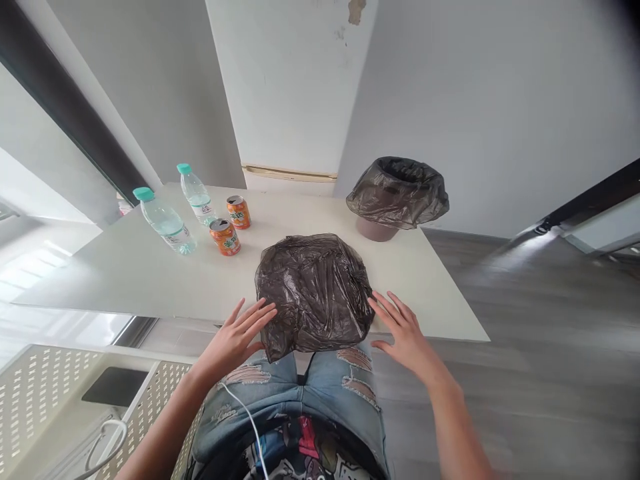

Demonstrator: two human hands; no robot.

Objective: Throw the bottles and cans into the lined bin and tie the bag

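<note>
A crumpled black plastic bag point(315, 293) lies at the front edge of the table, its lower part reaching past the edge. Whatever it may cover cannot be made out. At its left side my left hand point(239, 337) has fingers stretched out, the tips against the plastic. My right hand point(404, 333) is on the other side, fingers spread, tips by the bag's right edge. Neither hand grips anything. Behind the bag to the right stands a brownish bin point(376, 231), with a second black bag point(417, 197) draped over its rim.
Two orange drink cans point(225, 238) and two clear bottles with teal caps point(167, 223) stand upright on the left of the white table point(115, 280). A white perforated basket point(50, 380) is at lower left. A white cable point(250, 427) crosses the lap.
</note>
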